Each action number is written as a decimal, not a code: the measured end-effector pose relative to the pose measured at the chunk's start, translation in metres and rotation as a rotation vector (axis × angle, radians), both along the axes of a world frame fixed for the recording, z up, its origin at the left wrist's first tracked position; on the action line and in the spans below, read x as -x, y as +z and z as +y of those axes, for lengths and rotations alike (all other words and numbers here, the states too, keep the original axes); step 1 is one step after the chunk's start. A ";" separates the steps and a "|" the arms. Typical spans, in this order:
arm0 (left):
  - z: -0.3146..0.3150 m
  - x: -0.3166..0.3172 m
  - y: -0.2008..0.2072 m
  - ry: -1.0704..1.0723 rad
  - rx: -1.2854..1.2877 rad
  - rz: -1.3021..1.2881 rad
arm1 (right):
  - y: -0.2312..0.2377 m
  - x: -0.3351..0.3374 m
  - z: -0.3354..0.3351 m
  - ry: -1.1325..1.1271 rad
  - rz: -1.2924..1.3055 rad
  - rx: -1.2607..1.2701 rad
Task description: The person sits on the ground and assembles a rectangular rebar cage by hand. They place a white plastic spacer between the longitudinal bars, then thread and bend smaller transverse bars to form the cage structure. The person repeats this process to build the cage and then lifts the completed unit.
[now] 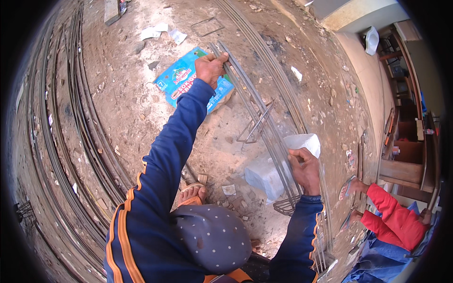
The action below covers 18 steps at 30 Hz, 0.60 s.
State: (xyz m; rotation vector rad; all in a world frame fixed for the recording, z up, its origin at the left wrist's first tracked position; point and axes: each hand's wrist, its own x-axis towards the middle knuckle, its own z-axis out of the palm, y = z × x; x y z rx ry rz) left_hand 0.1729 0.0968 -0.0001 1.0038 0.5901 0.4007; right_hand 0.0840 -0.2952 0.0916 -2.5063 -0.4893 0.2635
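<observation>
In the head view, two bare hands hold a slim bundle of metal rods (258, 107) that slants over the bare ground (127, 108). The left hand (211, 70) is near the far end of the rods, above the right part of a flat blue sheet of printed packaging (174, 78); its fingers are clamped on the rods. The right hand (306, 170) is farther down the bundle, beside the right edge of a pale block (264, 175), its thumb and forefinger bent in and closed on the rods. The rods cross above the block; whether they rest on it I cannot tell.

Between the hands, a bent wire frame (255, 131) meets the rods, and another wire frame (284, 207) is by their near end, just past the block's lower edge. Whether the frames go around the rods or only touch them is unclear.

A wire rectangle (207, 19) lies flat on the ground beyond the blue sheet's far edge, near some white scraps (177, 36). Long bars (96, 151) run along the ground's left side. The person's sandalled foot (192, 194) shows beside a dotted grey cloth (214, 238). At the ground's right edge, near wooden furniture (401, 173), are another person's legs in red trousers (391, 214), beside a blue tarp (380, 264).
</observation>
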 end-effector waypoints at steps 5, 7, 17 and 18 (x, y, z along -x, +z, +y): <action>0.007 -0.007 0.001 0.038 0.085 -0.001 | -0.004 0.003 0.002 -0.013 0.011 -0.028; 0.007 -0.015 0.000 0.068 0.104 0.041 | -0.002 0.004 0.002 -0.016 0.011 -0.018; -0.002 -0.018 0.004 0.180 -0.005 0.051 | 0.003 0.004 0.004 -0.032 0.038 -0.008; -0.003 -0.018 0.005 0.194 -0.030 0.062 | 0.003 0.004 0.004 -0.035 0.043 -0.016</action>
